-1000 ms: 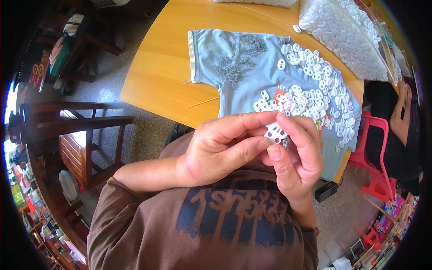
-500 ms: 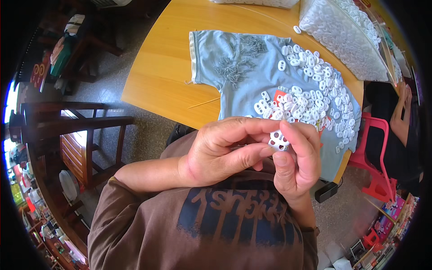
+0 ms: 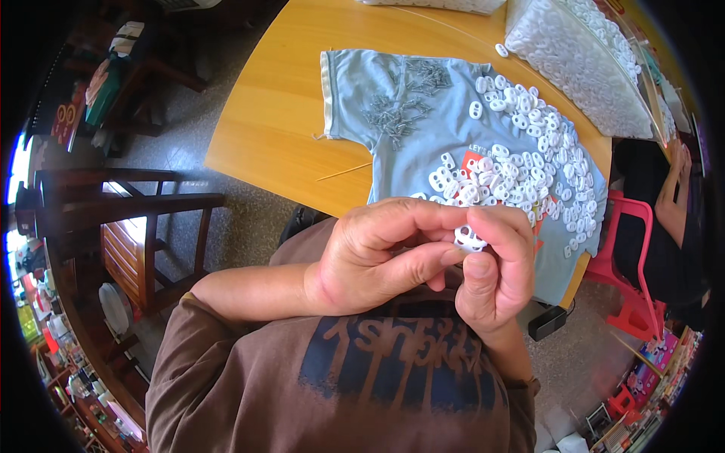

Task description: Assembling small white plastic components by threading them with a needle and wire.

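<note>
Between the fingertips of both hands sits a small white plastic cord lock with several holes. My left hand pinches it from the left with thumb and forefinger. From the other side my right hand grips it, its forefinger and thumb curled close. Past my fingers, a heap of white two-holed cord lock pieces lies on a light blue T-shirt spread over the table. Small grey metal springs, it appears, form a pile near the shirt's sleeve.
The shirt lies on a yellow wooden table. At the far right stands a large clear bag full of white pieces, with one loose piece beside it. A red plastic chair and a seated person are at right; a wooden chair is left.
The cord lock has tilted between my fingers, so less of its holed face shows. Both hands stay nearly in place.
</note>
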Action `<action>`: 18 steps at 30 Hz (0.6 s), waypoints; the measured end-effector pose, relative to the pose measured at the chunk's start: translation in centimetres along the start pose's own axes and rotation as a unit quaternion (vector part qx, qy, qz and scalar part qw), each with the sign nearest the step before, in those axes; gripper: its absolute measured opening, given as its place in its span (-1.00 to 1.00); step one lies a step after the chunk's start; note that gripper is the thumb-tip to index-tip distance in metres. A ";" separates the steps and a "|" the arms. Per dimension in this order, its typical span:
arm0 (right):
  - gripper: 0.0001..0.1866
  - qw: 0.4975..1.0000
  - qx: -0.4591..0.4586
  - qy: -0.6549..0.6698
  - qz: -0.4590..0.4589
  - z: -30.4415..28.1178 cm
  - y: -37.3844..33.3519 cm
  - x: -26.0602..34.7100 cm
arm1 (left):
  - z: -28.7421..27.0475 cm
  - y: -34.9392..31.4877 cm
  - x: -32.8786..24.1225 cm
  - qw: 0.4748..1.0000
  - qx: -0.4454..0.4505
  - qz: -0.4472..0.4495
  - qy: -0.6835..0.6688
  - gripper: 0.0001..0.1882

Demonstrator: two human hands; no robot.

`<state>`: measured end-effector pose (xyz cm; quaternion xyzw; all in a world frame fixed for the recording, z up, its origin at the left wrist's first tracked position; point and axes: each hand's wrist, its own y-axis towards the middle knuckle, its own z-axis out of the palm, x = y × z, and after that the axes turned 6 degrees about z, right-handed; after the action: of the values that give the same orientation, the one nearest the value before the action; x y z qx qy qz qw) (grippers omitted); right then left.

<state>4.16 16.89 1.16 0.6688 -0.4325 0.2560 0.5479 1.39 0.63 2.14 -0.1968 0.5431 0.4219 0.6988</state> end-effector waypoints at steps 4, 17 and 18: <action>-0.74 1.000 -0.001 0.003 -0.012 0.3 0.1 -0.5 | 0.4 0.0 0.2 1.000 -0.028 0.010 0.000 -0.69; -0.72 0.999 -0.016 0.021 -0.024 0.8 -0.4 -1.2 | 1.1 0.3 0.1 0.996 -0.070 0.020 0.048 -0.79; -0.69 1.000 -0.004 0.001 -0.005 0.7 -0.5 -1.2 | 1.1 0.3 0.1 0.996 -0.071 0.019 0.048 -0.79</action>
<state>3.87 16.59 -0.29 0.6686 -0.4299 0.2520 0.5519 1.81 1.68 2.50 -0.2555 0.5482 0.4623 0.6484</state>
